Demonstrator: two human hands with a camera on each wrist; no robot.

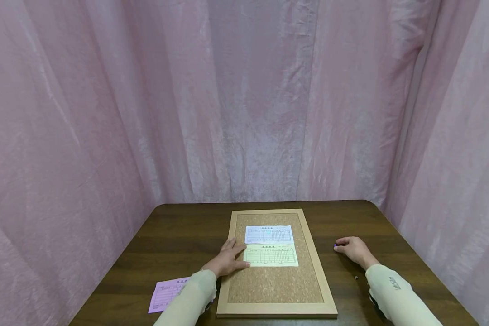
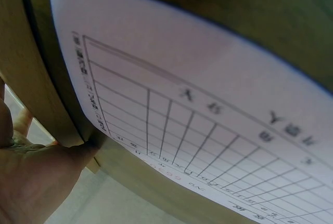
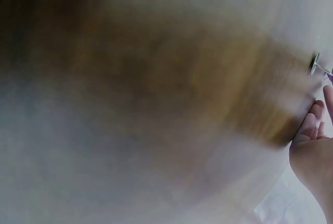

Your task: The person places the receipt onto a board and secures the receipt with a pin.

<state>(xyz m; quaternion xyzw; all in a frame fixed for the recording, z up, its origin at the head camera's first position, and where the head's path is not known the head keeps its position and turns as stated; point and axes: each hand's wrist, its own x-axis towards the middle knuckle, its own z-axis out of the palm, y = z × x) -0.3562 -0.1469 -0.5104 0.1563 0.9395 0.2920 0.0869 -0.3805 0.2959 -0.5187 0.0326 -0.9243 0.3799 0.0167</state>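
Corkboard (image 1: 275, 289) bears two slips (image 1: 270, 256) (a third (image 1: 165, 295) aside), left grip (image 1: 226, 260) spread, right grip (image 1: 356, 251) pinching one purple pin (image 1: 335, 245)

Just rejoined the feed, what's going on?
A person's left hand lies across the left edge of a wood-framed rectangular cork board, its thumb at a corner of a pale green printed paper form. A bluish-white paper form lies just above it. Right of the board, the right hand appears to pinch a small purple object. A purple printed paper form lies left of the board on the brown wooden table.
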